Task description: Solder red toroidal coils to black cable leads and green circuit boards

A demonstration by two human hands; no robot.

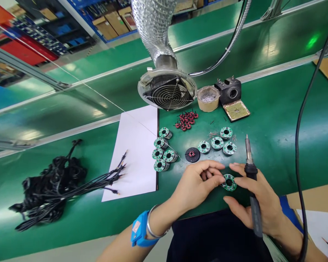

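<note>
A soldering iron (253,203) lies across my right hand (262,196), its metal tip pointing up and away from me. My right thumb and fingers are curved around the right side of a ring-shaped green circuit board (230,182) with a dark centre hole. At the board's left edge, my left hand (199,182) pinches it between thumb and fingertips. Just beyond stand several similar round board units (217,143). Near my left knuckles, a small red coil part (191,154) sits on a black disc (196,158).
More board units (160,143) stand by a white sheet (136,145), with bundled black cables (60,182) at left. A fume extractor (169,92) hangs over red coil parts (186,120). Behind are a round tub (208,103) and an iron stand (231,91). A black cord (297,145) hangs at right.
</note>
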